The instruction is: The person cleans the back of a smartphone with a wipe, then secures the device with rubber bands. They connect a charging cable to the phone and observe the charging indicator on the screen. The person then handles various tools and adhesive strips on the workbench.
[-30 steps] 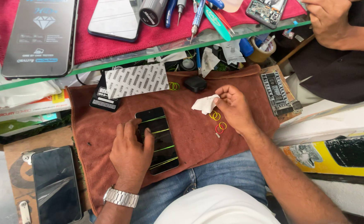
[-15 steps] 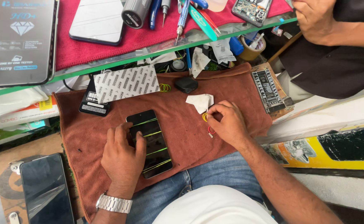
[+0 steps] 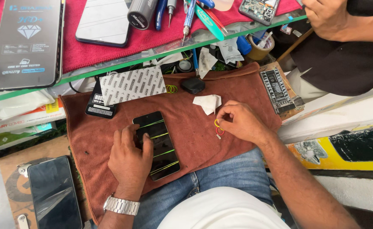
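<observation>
Bright, even daylight; shadows are soft and short beneath the left hand (image 3: 129, 159) and right hand (image 3: 239, 123); pale glare streaks the dark phone (image 3: 156, 144); focus sharp centrally, with slight wide-angle stretching at the edges.

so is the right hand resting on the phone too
No, only the left hand presses on the phone; the right hand is off to its side, fingering rubber bands on the brown towel.

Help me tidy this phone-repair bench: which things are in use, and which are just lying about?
In use:
left hand pressing black phone
right hand pinching rubber bands
brown towel

Lying about:
folded white wipe
patterned packet
small black block
second phone
</observation>
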